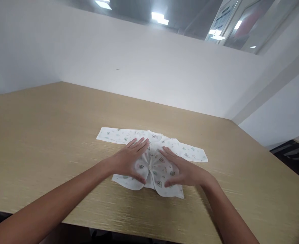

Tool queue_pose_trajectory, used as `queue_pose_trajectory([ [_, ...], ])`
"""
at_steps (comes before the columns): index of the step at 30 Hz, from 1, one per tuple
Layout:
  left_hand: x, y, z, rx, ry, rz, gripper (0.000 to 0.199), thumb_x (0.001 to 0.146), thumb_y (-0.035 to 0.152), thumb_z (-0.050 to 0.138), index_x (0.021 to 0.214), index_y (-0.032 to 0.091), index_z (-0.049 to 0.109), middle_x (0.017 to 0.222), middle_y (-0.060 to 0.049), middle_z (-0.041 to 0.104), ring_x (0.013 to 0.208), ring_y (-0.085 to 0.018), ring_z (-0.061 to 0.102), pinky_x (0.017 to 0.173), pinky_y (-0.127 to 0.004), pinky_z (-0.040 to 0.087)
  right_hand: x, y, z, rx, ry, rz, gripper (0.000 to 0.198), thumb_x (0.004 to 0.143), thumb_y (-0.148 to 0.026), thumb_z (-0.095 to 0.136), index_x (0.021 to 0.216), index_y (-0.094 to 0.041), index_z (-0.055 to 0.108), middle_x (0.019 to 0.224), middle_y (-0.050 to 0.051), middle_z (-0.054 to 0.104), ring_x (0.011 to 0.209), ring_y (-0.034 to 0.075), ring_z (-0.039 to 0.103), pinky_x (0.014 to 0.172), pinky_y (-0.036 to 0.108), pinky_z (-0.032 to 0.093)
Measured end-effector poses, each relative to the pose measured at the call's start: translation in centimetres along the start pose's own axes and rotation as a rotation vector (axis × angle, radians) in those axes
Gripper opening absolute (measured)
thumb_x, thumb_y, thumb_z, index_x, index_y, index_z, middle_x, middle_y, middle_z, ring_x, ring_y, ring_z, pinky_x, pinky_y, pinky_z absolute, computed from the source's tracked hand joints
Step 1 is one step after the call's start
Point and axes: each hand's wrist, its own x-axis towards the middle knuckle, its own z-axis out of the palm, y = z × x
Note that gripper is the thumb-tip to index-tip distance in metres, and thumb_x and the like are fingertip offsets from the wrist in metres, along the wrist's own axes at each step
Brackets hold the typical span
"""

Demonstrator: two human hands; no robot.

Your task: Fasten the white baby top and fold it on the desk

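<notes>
A small white baby shirt [162,169] with a printed pattern lies front side up, its two sleeves spread out to the sides and its neckline toward the far wall. The front edges meet near the middle of the chest and part toward the hem. My left hand [130,159] rests on the left half of the shirt, fingers stretched out and thumb apart. On the right half lies my right hand [181,166], also flat with its thumb apart. Fabric between the hands is slightly puckered. Neither hand grips the cloth.
The shirt lies on a wood-coloured table [50,135]. A white wall [144,61] rises behind the table's far edge, with glass panes above it. Dark objects [289,156] show beyond the right edge.
</notes>
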Motion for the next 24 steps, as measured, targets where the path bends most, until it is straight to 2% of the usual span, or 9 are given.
queue_pose_trajectory([
  [3, 0.6, 1.1, 0.4, -0.003, 0.11, -0.047, 0.092, 0.099, 0.068, 0.039, 0.166, 0.019, -0.001, 0.172, -0.013, 0.012, 0.16, -0.028, 0.006, 0.129, -0.046, 0.009, 1.4, -0.8, 1.1, -0.003, 0.26, -0.04, 0.071, 0.097, -0.057, 0.061, 0.158, -0.025, 0.043, 0.163, 0.011, 0.037, 0.153, 0.031, 0.031, 0.124, 0.056, 0.03],
  [5, 0.9, 1.7, 1.2, -0.013, 0.148, -0.079, 0.075, 0.106, 0.056, 0.03, 0.165, 0.017, 0.007, 0.17, -0.014, 0.019, 0.16, -0.026, 0.009, 0.128, -0.044, 0.013, 2.6, -1.1, 2.8, -0.042, 0.408, -0.069, 0.055, 0.105, -0.047, 0.048, 0.152, -0.019, 0.051, 0.155, 0.014, 0.049, 0.149, 0.03, 0.039, 0.123, 0.056, 0.034],
  [7, 1.0, 2.0, 2.1, -0.012, 0.161, -0.102, 0.072, 0.106, 0.053, 0.029, 0.164, 0.013, 0.014, 0.169, -0.017, 0.022, 0.159, -0.026, 0.013, 0.128, -0.044, 0.017, 3.7, -1.2, 4.8, -0.117, 0.434, -0.078, 0.054, 0.105, -0.04, 0.045, 0.152, -0.013, 0.049, 0.155, 0.018, 0.047, 0.149, 0.032, 0.038, 0.121, 0.056, 0.036],
  [9, 1.0, 2.1, 2.9, 0.003, 0.152, -0.111, 0.074, 0.106, 0.055, 0.029, 0.162, 0.009, 0.019, 0.168, -0.02, 0.023, 0.158, -0.028, 0.015, 0.128, -0.045, 0.019, 4.2, -1.1, 6.4, -0.196, 0.402, -0.084, 0.06, 0.104, -0.037, 0.044, 0.156, -0.008, 0.041, 0.161, 0.021, 0.037, 0.153, 0.034, 0.03, 0.123, 0.057, 0.034],
  [12, 0.7, 2.0, 3.4, 0.034, 0.141, -0.105, 0.075, 0.106, 0.058, 0.027, 0.162, 0.008, 0.021, 0.167, -0.021, 0.024, 0.158, -0.028, 0.017, 0.128, -0.045, 0.018, 4.4, -0.7, 7.6, -0.269, 0.39, -0.099, 0.064, 0.105, -0.039, 0.041, 0.16, -0.006, 0.033, 0.166, 0.02, 0.027, 0.156, 0.034, 0.02, 0.125, 0.056, 0.031],
  [17, 0.8, 2.0, 3.3, 0.076, 0.159, -0.106, 0.076, 0.105, 0.06, 0.027, 0.162, 0.01, 0.026, 0.166, -0.018, 0.03, 0.158, -0.03, 0.017, 0.128, -0.047, 0.018, 4.7, -0.3, 7.5, -0.288, 0.46, -0.091, 0.058, 0.107, -0.037, 0.035, 0.158, -0.01, 0.039, 0.161, 0.017, 0.038, 0.154, 0.032, 0.028, 0.124, 0.055, 0.033],
  [19, 0.9, 1.7, 3.1, 0.087, 0.171, -0.107, 0.075, 0.105, 0.061, 0.027, 0.161, 0.012, 0.029, 0.166, -0.016, 0.031, 0.158, -0.03, 0.018, 0.128, -0.049, 0.017, 5.1, 0.1, 7.3, -0.294, 0.463, -0.107, 0.058, 0.107, -0.038, 0.033, 0.158, -0.011, 0.038, 0.162, 0.016, 0.038, 0.154, 0.031, 0.028, 0.124, 0.055, 0.033],
  [22, 1.2, 0.0, 2.6, 0.086, 0.198, -0.147, 0.071, 0.106, 0.059, 0.023, 0.162, 0.015, 0.031, 0.168, -0.011, 0.029, 0.158, -0.027, 0.017, 0.129, -0.048, 0.015, 5.5, 1.4, 6.4, -0.303, 0.45, -0.083, 0.062, 0.108, -0.043, 0.028, 0.161, -0.011, 0.034, 0.166, 0.015, 0.031, 0.157, 0.03, 0.021, 0.126, 0.055, 0.027],
  [24, 1.3, -2.0, 2.2, 0.074, 0.201, -0.254, 0.072, 0.106, 0.058, 0.019, 0.162, 0.014, 0.03, 0.168, -0.01, 0.027, 0.158, -0.026, 0.017, 0.128, -0.048, 0.016, 5.5, 2.9, 5.4, -0.303, 0.448, 0.019, 0.066, 0.108, -0.047, 0.023, 0.161, -0.008, 0.032, 0.167, 0.016, 0.026, 0.158, 0.031, 0.015, 0.127, 0.054, 0.022],
])
